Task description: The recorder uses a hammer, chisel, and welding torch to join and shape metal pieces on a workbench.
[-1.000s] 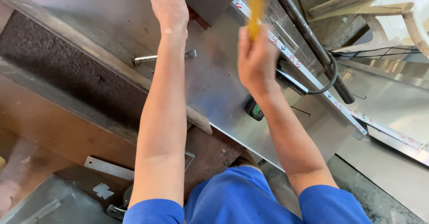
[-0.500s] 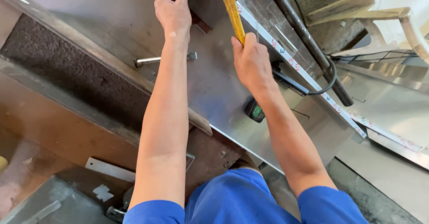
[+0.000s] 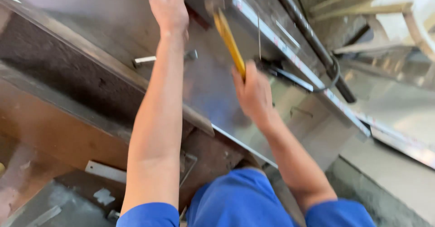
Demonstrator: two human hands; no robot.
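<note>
The hammer (image 3: pixel 228 34) slants up and left from the right hand (image 3: pixel 254 95), fist clamped on its yellow handle; its head is near the left hand (image 3: pixel 170 7), which presses the steel sheet (image 3: pixel 213 86).

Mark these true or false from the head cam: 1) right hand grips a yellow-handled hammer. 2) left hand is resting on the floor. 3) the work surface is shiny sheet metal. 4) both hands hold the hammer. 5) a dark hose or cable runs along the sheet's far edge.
1) True. The right hand is closed around the yellow handle of the hammer, whose head is blurred near the top.
2) False. The left hand is pressed on a dark block at the top of the metal sheet, up on the bench.
3) True. The sheet is reflective bare metal.
4) False. Only the right hand holds it; the left is apart, to its side.
5) True. A dark hose runs diagonally beside the sheet's edge.
</note>
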